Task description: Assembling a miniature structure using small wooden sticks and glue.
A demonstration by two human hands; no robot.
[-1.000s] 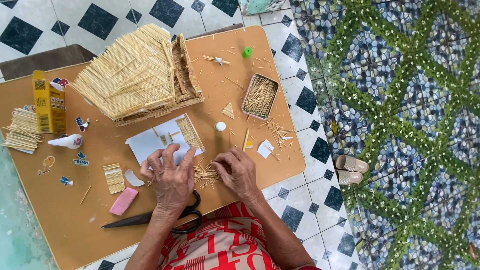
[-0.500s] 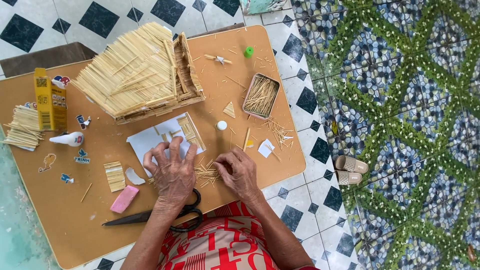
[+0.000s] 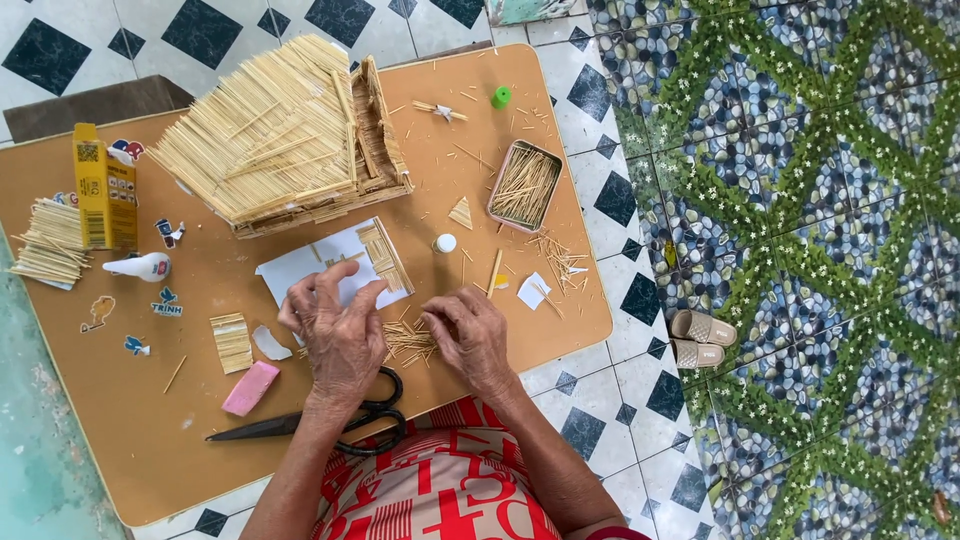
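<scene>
Presently catalogued, near edge of the desk: one small heap of thin sticks, pale straw colour, lying loose between the two hands.

Handling, as a judgement: very light, stiff but easily snapped, prone to scatter or roll; best pinched singly near the middle, between thumb and fingertip.

Left hand: knuckles up, fingers curled and raised over the near corner of a white sheet. Whether a stick is pinched underneath cannot be told.

Right hand: fingers bent down and drawn together at the right side of the heap, tips touching or just above it. Whether they grip anything cannot be told.

Also on the desk:
- stick-built house model, far side, towards the left
- open tin of sticks, right edge
- black scissors, near edge, partly under the left wrist
- pink block, beside the scissors
- yellow carton and a stick bundle, left edge
- green cap, far right corner

On the floor, right of the desk: a pair of sandals.
</scene>
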